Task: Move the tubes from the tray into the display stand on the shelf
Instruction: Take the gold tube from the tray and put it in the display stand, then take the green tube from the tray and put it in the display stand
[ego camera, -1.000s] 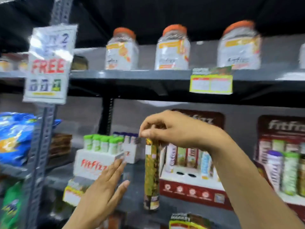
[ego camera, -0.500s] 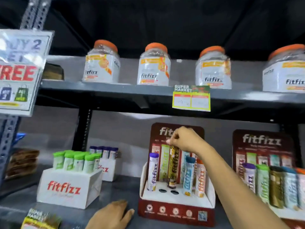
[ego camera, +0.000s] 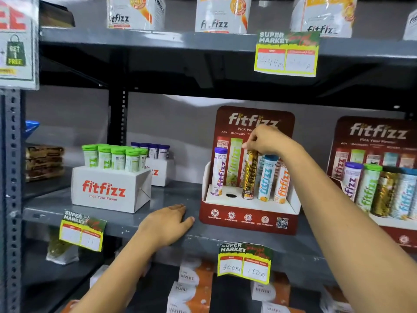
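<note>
The gold tube (ego camera: 250,175) is pinched at its cap by the right grip (ego camera: 262,141). Its long axis hangs straight down from the grip, base seated in the stand (ego camera: 248,213). An empty hole (ego camera: 230,195) lies below-left of the grip. The left hand (ego camera: 168,222) is laid flat and spread on the shelf (ego camera: 173,195), holding nothing.

Right hand (ego camera: 266,140) raised, fingers (ego camera: 249,144) pinched together pointing down; left hand (ego camera: 168,222) rests flat, palm down.
</note>
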The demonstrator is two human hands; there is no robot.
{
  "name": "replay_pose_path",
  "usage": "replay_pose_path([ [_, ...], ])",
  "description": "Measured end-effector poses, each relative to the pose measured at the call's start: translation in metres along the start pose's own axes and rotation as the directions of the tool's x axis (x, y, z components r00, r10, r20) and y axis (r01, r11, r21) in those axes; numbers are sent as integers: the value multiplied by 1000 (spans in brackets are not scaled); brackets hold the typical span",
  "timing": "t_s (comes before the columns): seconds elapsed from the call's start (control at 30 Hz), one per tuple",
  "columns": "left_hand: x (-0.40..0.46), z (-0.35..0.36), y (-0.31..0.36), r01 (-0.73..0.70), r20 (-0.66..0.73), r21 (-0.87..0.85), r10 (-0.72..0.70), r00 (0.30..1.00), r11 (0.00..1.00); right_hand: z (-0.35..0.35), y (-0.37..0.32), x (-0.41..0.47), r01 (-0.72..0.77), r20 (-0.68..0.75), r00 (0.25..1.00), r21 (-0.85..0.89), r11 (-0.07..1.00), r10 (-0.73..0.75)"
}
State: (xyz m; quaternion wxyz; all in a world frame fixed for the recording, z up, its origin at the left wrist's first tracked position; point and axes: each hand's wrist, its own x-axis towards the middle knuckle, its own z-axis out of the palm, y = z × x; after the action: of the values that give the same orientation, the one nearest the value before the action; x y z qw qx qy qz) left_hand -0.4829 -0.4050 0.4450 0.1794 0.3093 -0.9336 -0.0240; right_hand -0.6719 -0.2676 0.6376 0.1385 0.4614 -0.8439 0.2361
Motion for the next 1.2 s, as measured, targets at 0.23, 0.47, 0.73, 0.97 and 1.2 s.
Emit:
replay_pose_path([
  [0.23, 1, 1, 0, -5, -15, 14, 5, 1000, 1000, 11, -2, -3, 1, 63, 998, -135, 991, 8],
  [0.47, -21, -5, 3, -33, -244, 69, 49, 969, 997, 8, -38, -53, 15, -198, 978, -218, 976, -60],
  [0.73, -172, -2, -42, 195, -415, 91, -141, 899, 977, 98, -136, -167, 437, -182, 897, 232, 869, -403],
  [0.97, -422, 54, -74, 650, -316, 65, -602, 733, 757, 255, -208, -312, 493, 317, 663, 497, 714, -678],
  [1.2, -645, 140, -51, 887, -90, 15, -883, 461, 462, 376, -244, -495, 508, 701, 192, 528, 681, -687],
])
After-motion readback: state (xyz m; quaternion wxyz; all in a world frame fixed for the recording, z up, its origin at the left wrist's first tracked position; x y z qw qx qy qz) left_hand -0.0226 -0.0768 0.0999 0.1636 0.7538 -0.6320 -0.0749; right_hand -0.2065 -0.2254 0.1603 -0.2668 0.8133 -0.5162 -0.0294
